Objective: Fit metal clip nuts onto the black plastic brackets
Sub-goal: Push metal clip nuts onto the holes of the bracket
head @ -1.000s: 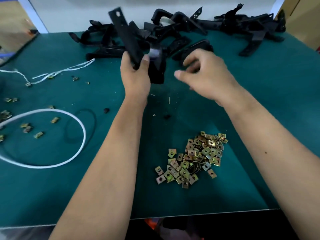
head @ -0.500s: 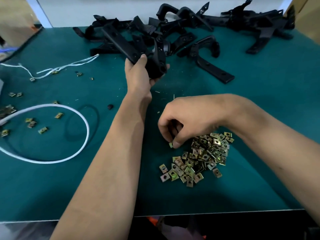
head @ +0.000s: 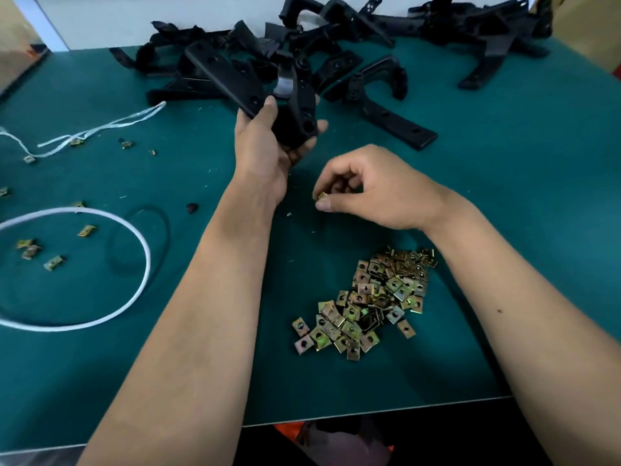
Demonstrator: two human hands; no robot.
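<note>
My left hand (head: 268, 146) grips a black plastic bracket (head: 295, 99) above the green table, its long flat arm (head: 225, 75) pointing up and left. My right hand (head: 376, 193) hovers just below and to the right of it and pinches one brass-coloured clip nut (head: 321, 196) between thumb and fingertips. A pile of several clip nuts (head: 366, 304) lies on the table below my right hand. More black brackets (head: 379, 92) lie heaped along the table's far side.
A white cord loop (head: 100, 317) and a thin black ring (head: 141, 243) lie at the left, with loose clip nuts (head: 53, 262) scattered around. White string (head: 100, 127) trails at the upper left. The table's front edge (head: 369, 412) runs below the pile.
My right hand dropped from the bracket to the nut pile, picked up one clip nut, and has lifted it toward the bracket. My left hand lowered and tilted the bracket.
</note>
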